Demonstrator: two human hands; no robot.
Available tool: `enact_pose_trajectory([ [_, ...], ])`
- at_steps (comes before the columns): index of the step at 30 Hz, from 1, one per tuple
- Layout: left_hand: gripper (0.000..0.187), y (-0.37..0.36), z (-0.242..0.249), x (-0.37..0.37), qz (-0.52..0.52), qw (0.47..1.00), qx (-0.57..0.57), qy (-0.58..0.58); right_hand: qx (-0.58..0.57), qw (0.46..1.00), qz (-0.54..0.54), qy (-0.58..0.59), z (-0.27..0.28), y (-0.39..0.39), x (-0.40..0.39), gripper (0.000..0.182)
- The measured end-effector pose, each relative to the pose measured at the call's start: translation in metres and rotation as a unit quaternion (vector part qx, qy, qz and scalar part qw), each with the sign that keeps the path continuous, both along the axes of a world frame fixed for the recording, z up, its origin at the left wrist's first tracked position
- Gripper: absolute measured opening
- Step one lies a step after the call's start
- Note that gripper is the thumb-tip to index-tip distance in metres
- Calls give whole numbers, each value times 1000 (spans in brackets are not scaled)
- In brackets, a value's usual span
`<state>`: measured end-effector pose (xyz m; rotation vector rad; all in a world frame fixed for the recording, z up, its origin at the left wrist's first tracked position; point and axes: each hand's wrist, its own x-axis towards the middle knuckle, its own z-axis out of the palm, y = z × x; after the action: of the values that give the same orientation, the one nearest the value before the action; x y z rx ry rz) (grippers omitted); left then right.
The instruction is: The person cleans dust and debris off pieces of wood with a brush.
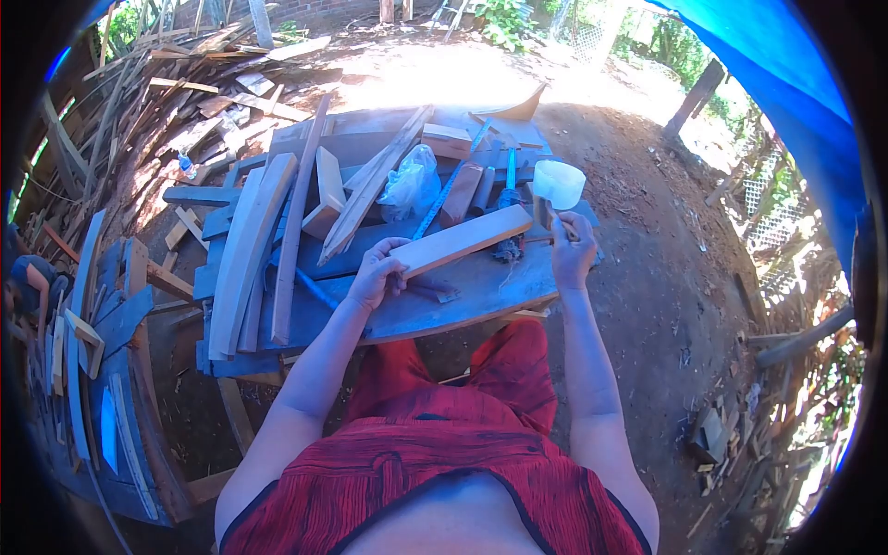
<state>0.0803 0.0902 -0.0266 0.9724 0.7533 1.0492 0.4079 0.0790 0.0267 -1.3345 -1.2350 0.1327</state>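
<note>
My left hand [376, 275] is closed round the near left end of a pale wooden block [467, 242], which it holds at a slant above the worktable [398, 319]. My right hand [573, 248] grips a small flat brush-like tool [544, 211], close to the block's far right end; its exact kind is hard to make out. Just beyond that hand stands a white plastic tub [559, 183]. Near the block lie a blue-handled tool [510, 190], a reddish-brown wood block [461, 194] and a blue measuring strip [435, 211].
Long planks [252, 259] lie along the table's left side, with a clear plastic bag [413, 185] among the wood pieces. A second bench [120, 398] with timber stands at left, a person's arm [39, 282] beyond it. Scrap wood [139, 102] is heaped behind.
</note>
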Motion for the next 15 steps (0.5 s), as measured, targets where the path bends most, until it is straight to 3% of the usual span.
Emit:
enact_pose_trajectory([
  [2,42,-1,1,0,0,1000,-1,0,39,994,-21,-95,4,-8,-9,9],
  [8,42,0,0,0,-1,1000,-2,-2,70,984,17,-163,11,-24,-34,10],
  [15,43,1,0,0,3,1000,-8,0,45,981,100,-157,24,-52,-79,10],
])
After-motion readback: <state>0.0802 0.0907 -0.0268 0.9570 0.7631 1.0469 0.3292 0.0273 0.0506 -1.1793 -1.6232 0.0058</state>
